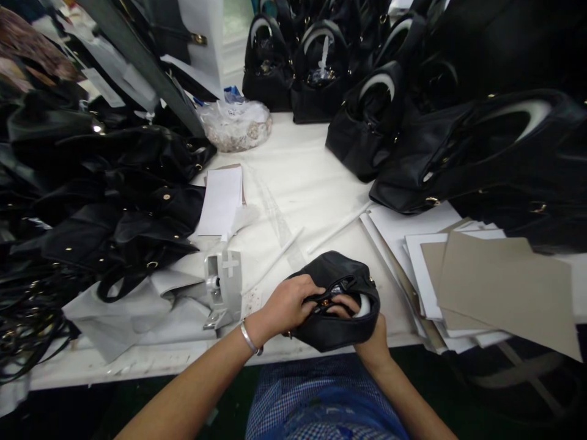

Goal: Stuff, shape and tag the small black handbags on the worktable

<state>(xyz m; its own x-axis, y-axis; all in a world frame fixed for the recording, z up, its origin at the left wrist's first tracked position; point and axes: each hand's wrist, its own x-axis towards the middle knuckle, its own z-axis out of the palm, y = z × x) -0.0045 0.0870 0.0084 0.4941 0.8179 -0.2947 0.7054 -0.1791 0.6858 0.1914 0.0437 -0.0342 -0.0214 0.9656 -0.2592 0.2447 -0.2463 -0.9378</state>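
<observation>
A small black handbag (332, 330) lies tilted at the table's front edge, between both of my hands. My left hand (293, 300) grips the rim of its opening from the left, fingers bent over the edge near a gold-coloured clasp. From the right, my right hand (362, 318) reaches round the bag and through its handle, with fingertips bent at the opening. A white wrap (364, 305) covers part of the handle. Something clear and shiny shows inside the opening. My right palm is partly hidden behind the bag.
Finished-looking black handbags (318, 85) stand at the back and right. Grey and white card sheets (490, 281) overhang the front edge at right. A tape dispenser (224, 284), white cards (222, 198) and a plastic bag (238, 125) sit left; black bags (114, 214) pile up beyond.
</observation>
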